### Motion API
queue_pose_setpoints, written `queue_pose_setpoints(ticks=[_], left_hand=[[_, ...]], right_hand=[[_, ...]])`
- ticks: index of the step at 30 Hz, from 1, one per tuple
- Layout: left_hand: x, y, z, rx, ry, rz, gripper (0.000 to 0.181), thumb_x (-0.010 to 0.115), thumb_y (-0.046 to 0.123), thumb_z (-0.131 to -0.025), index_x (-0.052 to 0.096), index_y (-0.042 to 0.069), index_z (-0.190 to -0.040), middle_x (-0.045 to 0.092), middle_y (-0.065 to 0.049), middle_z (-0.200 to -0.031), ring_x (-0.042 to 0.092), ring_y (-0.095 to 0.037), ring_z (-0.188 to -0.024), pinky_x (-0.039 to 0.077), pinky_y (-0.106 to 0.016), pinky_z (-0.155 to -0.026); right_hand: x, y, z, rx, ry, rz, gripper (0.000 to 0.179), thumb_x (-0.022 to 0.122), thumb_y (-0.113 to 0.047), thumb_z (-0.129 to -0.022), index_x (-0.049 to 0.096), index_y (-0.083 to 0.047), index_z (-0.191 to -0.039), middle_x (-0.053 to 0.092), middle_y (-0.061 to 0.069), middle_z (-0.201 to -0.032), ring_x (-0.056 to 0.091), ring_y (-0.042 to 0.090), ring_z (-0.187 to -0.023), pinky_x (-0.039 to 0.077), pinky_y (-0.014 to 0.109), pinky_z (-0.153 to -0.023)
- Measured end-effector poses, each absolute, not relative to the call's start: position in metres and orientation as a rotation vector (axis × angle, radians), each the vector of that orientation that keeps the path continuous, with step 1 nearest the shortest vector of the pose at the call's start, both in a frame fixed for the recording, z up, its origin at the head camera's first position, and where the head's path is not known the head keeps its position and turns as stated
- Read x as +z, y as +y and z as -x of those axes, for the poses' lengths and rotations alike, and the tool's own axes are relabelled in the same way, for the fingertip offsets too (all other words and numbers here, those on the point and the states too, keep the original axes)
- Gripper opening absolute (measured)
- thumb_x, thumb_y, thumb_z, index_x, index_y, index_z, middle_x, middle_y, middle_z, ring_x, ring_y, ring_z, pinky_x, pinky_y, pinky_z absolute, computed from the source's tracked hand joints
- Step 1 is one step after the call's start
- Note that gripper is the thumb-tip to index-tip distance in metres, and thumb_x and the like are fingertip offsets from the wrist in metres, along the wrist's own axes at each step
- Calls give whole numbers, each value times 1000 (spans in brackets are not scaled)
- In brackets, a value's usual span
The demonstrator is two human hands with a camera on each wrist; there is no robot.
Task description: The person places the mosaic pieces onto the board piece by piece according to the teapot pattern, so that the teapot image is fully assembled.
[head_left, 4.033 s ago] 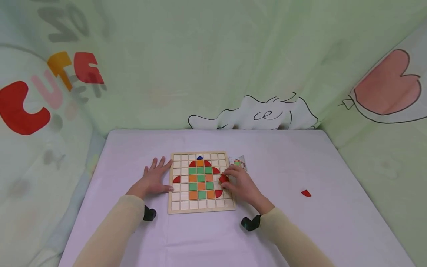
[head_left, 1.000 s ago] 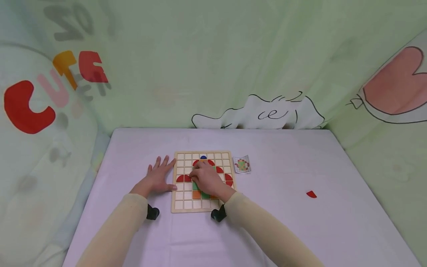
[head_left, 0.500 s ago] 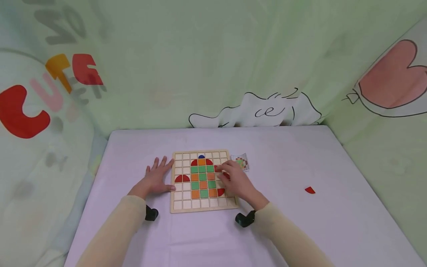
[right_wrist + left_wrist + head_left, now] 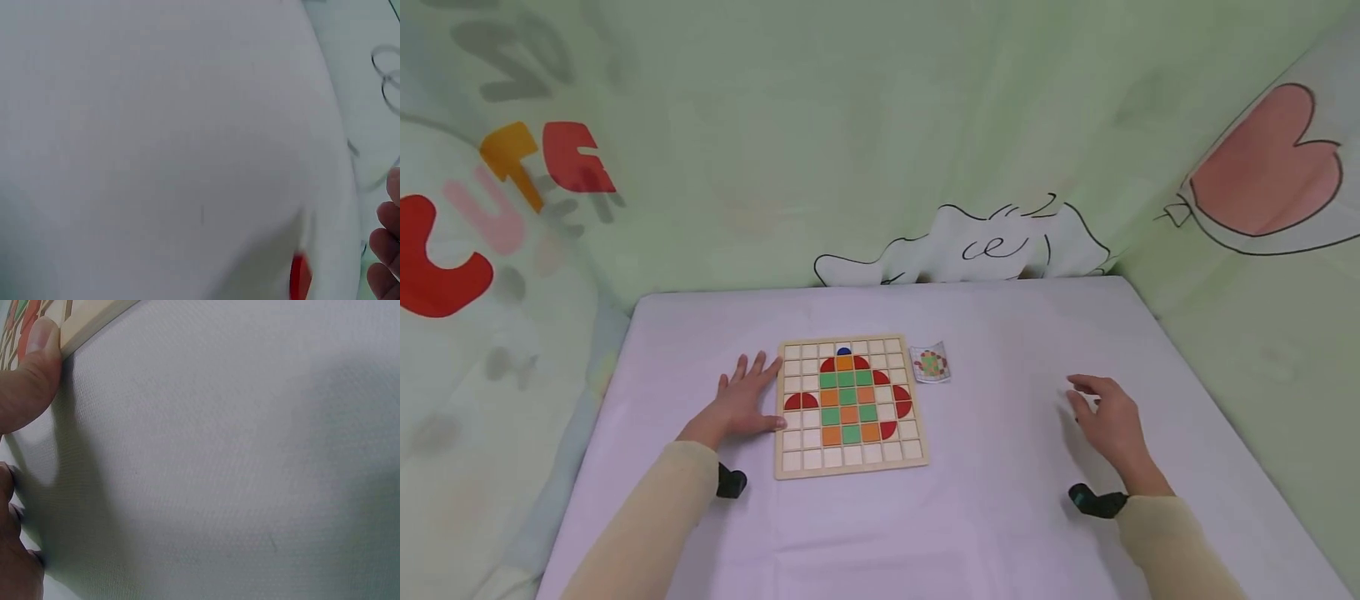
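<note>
A wooden grid board [image 4: 812, 459] lies on the table, bearing green and orange square tiles, several red quarter-circle tiles and one blue half-round tile [image 4: 844, 352]. My left hand [image 4: 741, 404] is spread at the board's left side, with its thumb and a fingertip at the frame; the left wrist view shows the thumb [image 4: 39, 359] on that edge. Off to the right, my right hand [image 4: 1108, 421] hovers with loosely bent fingers and nothing between them. A loose red quarter-circle tile [image 4: 300, 275] lies on the cloth near it, hidden behind that hand in the head view.
Beside the board's upper right corner lies a small pattern card [image 4: 931, 363] with a coloured picture. A pale cloth covers the table [image 4: 985, 533], and printed curtains [image 4: 737, 167] hang behind it and along both sides.
Over these seconds my right hand has set red tiles on the board's left and right parts. It has since moved from the board far right to the loose tile. The left hand stays.
</note>
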State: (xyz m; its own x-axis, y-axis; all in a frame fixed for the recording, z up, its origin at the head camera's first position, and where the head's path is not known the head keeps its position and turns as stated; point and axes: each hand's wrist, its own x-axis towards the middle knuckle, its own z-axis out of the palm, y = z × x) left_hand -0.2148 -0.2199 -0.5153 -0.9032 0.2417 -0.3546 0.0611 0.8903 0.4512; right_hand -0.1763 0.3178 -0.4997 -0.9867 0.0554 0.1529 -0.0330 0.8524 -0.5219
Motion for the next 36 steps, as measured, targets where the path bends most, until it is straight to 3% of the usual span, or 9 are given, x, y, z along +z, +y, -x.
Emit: queue_pose_setpoints(ticks=[6,11,15,22,30,36], left_hand=[[-514,-221,215,615,2652,-237,106,84,34,-83,20,7,-163,5,-27,-170,-5,-52,-156,3,-75,-121],[-517,-222,214,619,2657,-233,106,84,34,-84,19,7,-164,6,-26,-170,-4,-52,-156,3,-75,-121],[-517,-222,213,628,2655,-234,106,84,34,-83,19,7,-164,6,-26,-170,-4,-52,-156,3,-75,-121],[-515,-221,213,630,2651,-237,106,84,34,-84,19,7,-163,5,-26,-170,-5,-52,-156,3,-74,-121],[-515,-221,213,630,2653,-225,106,83,34,-84,19,8,-164,5,-25,-171,-5,-51,-156,3,-74,-122],[-516,-221,212,635,2649,-216,105,83,34,-84,20,9,-164,5,-24,-171,-5,-49,-157,2,-72,-122]], right_hand=[[-505,354,163,773,-3016,280,36,52,-17,-106,59,9,-131,57,33,-121,54,47,-109,51,59,-88],[-511,364,160,728,-3111,277,46,63,-29,-101,62,11,-124,62,30,-109,59,42,-97,52,46,-75],[-514,361,160,722,-3120,251,43,71,-24,-95,64,12,-118,63,30,-107,61,42,-95,53,44,-73],[-519,335,163,719,-3118,114,34,72,-15,-93,66,10,-115,63,26,-103,61,35,-90,50,36,-69],[-520,296,166,682,-3098,-99,26,74,-17,-93,71,5,-109,69,21,-103,65,34,-93,56,48,-78],[-517,289,167,691,-3077,-53,24,63,-13,-100,71,6,-112,72,24,-105,67,39,-96,56,56,-85]])
